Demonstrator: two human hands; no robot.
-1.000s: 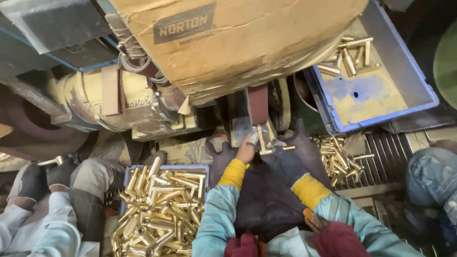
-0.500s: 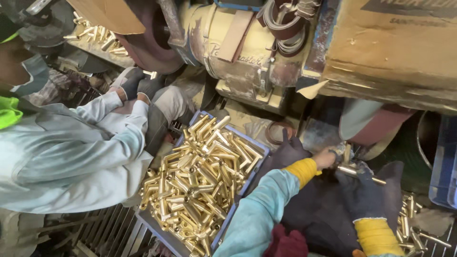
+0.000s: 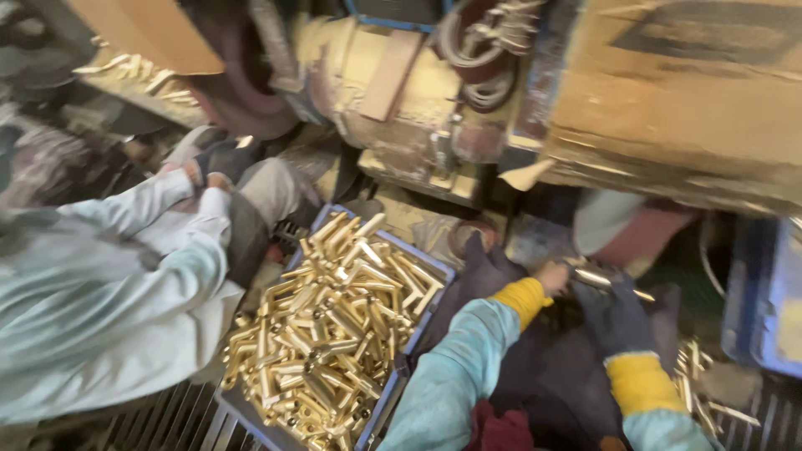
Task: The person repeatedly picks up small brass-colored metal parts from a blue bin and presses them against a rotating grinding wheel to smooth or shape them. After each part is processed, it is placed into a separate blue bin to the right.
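Note:
My left hand (image 3: 553, 276), in a light sleeve with a yellow cuff, grips one end of a thin brass tube (image 3: 603, 280) held out in front of the machine. My right hand (image 3: 616, 319) wears a dark glove with a yellow cuff and holds the same tube from the right. Both hands sit over a dark cloth on my lap. A blue tray (image 3: 422, 330) heaped with several brass tubes (image 3: 334, 321) lies just left of my left arm. The picture is motion-blurred.
A co-worker in pale sleeves (image 3: 117, 284) sits at the left, gloved hands (image 3: 221, 163) at a dark wheel (image 3: 242, 100). A cream motor housing (image 3: 393, 92) and a cardboard cover (image 3: 693, 100) hang above. Loose brass tubes (image 3: 697, 376) and a blue bin (image 3: 764, 292) lie at the right.
The view has swung left: the machine and my hands now sit further right, and the co-worker and tube tray have come into the frame. My hands still hold brass pieces.

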